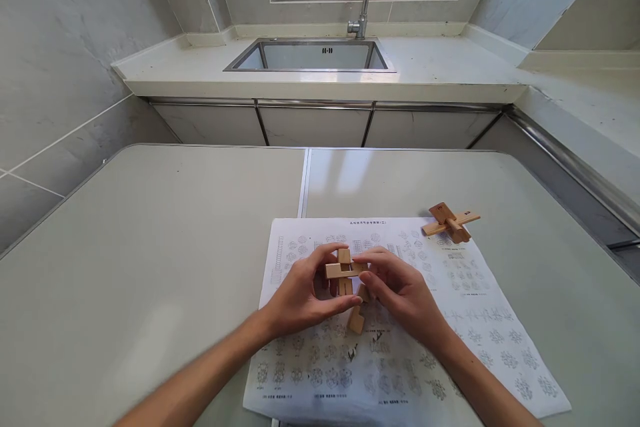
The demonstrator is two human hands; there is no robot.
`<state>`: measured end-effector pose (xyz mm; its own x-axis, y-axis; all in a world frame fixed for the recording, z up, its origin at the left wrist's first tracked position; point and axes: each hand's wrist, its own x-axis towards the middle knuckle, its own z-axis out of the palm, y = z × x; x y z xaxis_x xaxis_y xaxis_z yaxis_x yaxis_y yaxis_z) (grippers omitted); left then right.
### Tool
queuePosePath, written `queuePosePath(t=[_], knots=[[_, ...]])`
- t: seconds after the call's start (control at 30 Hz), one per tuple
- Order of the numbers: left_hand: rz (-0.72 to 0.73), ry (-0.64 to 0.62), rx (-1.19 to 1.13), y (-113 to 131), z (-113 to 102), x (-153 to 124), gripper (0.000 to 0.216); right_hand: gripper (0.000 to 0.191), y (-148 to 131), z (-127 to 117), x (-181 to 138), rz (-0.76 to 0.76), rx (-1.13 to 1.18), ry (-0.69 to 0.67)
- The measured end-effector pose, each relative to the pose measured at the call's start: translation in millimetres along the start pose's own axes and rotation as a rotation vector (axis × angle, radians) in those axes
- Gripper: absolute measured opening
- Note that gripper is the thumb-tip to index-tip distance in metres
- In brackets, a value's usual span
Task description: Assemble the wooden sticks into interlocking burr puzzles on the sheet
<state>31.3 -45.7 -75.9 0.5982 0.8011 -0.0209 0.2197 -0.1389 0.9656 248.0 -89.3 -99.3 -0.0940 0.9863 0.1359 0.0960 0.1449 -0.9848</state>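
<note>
Several notched wooden puzzle pieces [345, 271] are fitted crosswise and held up between both hands, over a printed sheet. My left hand [305, 290] is closed round the left side of the pieces, forefinger on top and thumb underneath. From the right, my right hand [400, 283] pinches the end of the crosswise piece with thumb and forefinger. Just below the held pieces, a loose notched wooden piece [356, 320] lies on the printed sheet [295, 240], partly hidden by the left thumb. The sheet shows rows of small puzzle diagrams and text.
An assembled wooden cross-shaped puzzle [453, 222] sits at the sheet's upper right corner. The pale table [150, 247] has a seam [304, 180] down its middle. Beyond its far edge stand a counter [430, 57] with a sink [320, 57] and a faucet [359, 23].
</note>
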Motion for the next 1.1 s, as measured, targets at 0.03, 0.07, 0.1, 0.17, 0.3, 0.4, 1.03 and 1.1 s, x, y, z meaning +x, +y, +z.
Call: queuePosePath(t=[0.03,0.07,0.1,0.17,0.3,0.4,1.03,1.1], knots=[[0.002,-0.002,0.001,0,0,0,0.061,0.022,0,0,0,0.003,-0.015,0.012],[0.005,-0.004,0.004,0,0,0,0.062,0.021,0,0,-1,0.011,-0.029,0.022],[0.008,-0.004,0.01,-1,0,0,0.062,0.021,1,0,-1,0.021,-0.037,0.029],[0.011,-0.007,0.026,-2,0,-1,0.063,0.022,2,0,-2,0.041,-0.042,0.033],[0.013,-0.011,0.039,-2,-1,0,0.066,0.022,2,0,-2,0.028,-0.057,0.042],[0.034,-0.011,0.033,-2,-1,0,0.066,0.02,0,1,-1,-0.002,-0.087,0.064],[0.077,-0.064,-0.088,-5,-1,-1,0.062,0.014,11,4,-9,-0.012,-0.081,-0.002],[0.084,-0.067,-0.079,-6,-1,-1,0.063,0.013,11,4,-9,-0.015,-0.082,-0.007]])
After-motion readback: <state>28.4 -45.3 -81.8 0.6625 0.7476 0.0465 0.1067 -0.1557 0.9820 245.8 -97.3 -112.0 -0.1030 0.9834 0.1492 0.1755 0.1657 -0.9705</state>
